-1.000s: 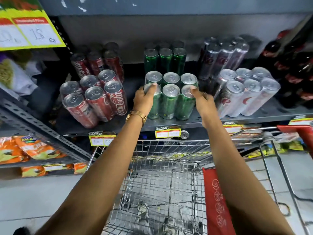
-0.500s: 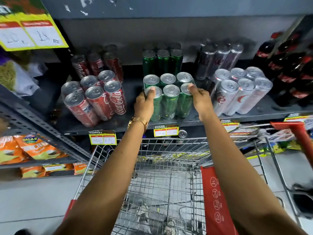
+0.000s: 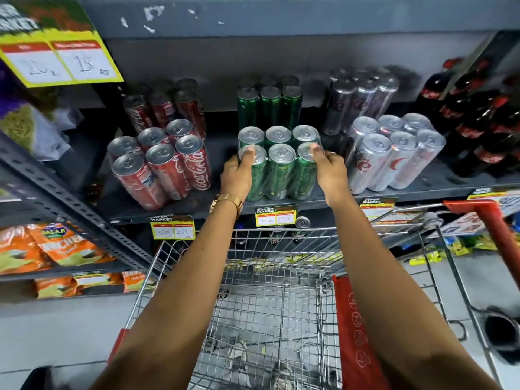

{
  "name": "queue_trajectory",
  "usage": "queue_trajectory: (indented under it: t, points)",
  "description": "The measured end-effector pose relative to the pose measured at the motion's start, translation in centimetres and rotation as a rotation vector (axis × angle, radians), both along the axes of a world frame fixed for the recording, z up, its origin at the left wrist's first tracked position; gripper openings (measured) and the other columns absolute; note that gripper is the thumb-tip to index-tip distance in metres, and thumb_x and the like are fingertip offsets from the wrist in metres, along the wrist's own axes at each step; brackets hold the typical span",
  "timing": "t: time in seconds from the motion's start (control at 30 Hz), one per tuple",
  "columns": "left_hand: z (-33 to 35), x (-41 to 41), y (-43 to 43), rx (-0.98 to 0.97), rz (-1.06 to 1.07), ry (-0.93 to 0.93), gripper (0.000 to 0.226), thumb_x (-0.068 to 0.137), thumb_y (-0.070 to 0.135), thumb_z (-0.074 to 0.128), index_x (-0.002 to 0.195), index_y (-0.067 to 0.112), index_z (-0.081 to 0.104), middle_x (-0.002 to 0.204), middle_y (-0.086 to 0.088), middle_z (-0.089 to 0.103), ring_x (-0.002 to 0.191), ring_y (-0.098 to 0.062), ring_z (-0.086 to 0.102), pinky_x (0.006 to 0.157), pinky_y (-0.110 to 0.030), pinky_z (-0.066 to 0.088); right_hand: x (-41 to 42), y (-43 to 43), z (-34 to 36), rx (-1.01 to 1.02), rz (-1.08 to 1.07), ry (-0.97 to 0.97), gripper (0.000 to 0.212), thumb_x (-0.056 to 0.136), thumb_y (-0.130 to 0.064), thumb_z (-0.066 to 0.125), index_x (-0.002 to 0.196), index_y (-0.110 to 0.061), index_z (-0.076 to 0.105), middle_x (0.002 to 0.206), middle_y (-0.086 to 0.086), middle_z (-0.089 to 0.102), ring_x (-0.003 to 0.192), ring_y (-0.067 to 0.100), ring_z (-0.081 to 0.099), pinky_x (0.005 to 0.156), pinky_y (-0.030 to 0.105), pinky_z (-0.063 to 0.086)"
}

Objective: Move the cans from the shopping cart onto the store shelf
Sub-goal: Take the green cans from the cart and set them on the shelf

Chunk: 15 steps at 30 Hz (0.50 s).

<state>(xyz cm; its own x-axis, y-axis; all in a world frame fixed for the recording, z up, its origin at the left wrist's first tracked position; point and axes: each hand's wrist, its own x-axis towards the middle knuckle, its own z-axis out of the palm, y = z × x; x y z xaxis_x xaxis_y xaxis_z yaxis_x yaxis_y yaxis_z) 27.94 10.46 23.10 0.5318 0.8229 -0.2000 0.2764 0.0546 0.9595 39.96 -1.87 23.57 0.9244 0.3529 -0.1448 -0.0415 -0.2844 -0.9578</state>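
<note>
On shelf [image 3: 281,205]: both hands' fingers [image 3: 247,156] closed around green can pack [image 3: 280,170].

A supermarket aisle; grey metal shelves [image 3: 281,205] hold shrink-wrapped packs of soda cans [image 3: 168,164], dark bottles [image 3: 478,122] and snack bags [image 3: 56,246]; yellow price tags [image 3: 275,216] read "Super Market"; a wire shopping cart [image 3: 270,319] stands below.

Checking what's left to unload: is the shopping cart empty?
Empty as far as shown: the cart basket holds no cans; arms hide part of it.

Wrapped green can pack [image 3: 278,164] upright on shelf [image 3: 422,190]
</note>
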Motion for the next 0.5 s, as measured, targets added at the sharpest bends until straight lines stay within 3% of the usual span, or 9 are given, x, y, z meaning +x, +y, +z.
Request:
queue_trajectory:
  t: [0.13,0.27,0.43,0.5]
  points:
    - [0.2,0.0,0.4,-0.045,-0.004,0.003,0.049,0.088,0.05,0.052,0.116,0.011,0.062,0.125,-0.016,0.064,0.117,-0.032,0.058,0.102,-0.04,0.045,0.1,0.1,0.2,-0.001,0.003,0.004,0.04,0.092,-0.041,0.049,0.089,-0.004,0.06,0.083,0.007,0.054,0.063,0.01,0.044,0.058,0.021,0.035]
    - [0.4,0.0,0.4,-0.041,-0.002,-0.008,0.052,0.087,0.052,0.052,0.116,0.01,0.063,0.124,-0.015,0.065,0.116,-0.031,0.059,0.103,-0.041,0.045,-0.2,0.2,0.3,-0.011,-0.004,0.008,0.035,0.093,-0.042,0.048,0.08,-0.009,0.054,0.076,0.002,0.051,0.069,0.015,0.045,0.059,0.025,0.035]
    - [0.5,-0.7,0.8,-0.039,-0.061,0.045,0.059,0.083,0.06,0.05,0.113,0.011,0.065,0.12,-0.012,0.067,0.112,-0.029,0.061,0.103,-0.042,0.045,-1.3,0.5,0.3,-0.172,-0.021,-0.157,0.046,0.095,-0.041,0.04,0.108,0.0,0.056,0.11,0.021,0.061,0.104,0.033,0.056,0.086,0.036,0.042]
    - [0.9,-2.0,0.6,-0.029,-0.076,0.017,0.057,0.088,0.057,0.047,0.109,0.007,0.066,0.101,-0.013,0.069,0.097,-0.02,0.06,0.095,-0.032,0.046,-2.6,0.9,0.3,-0.206,-0.034,-0.348,0.059,0.092,-0.043,0.036,0.124,0.004,0.051,0.129,0.025,0.055,0.125,0.037,0.048,0.104,0.041,0.039]
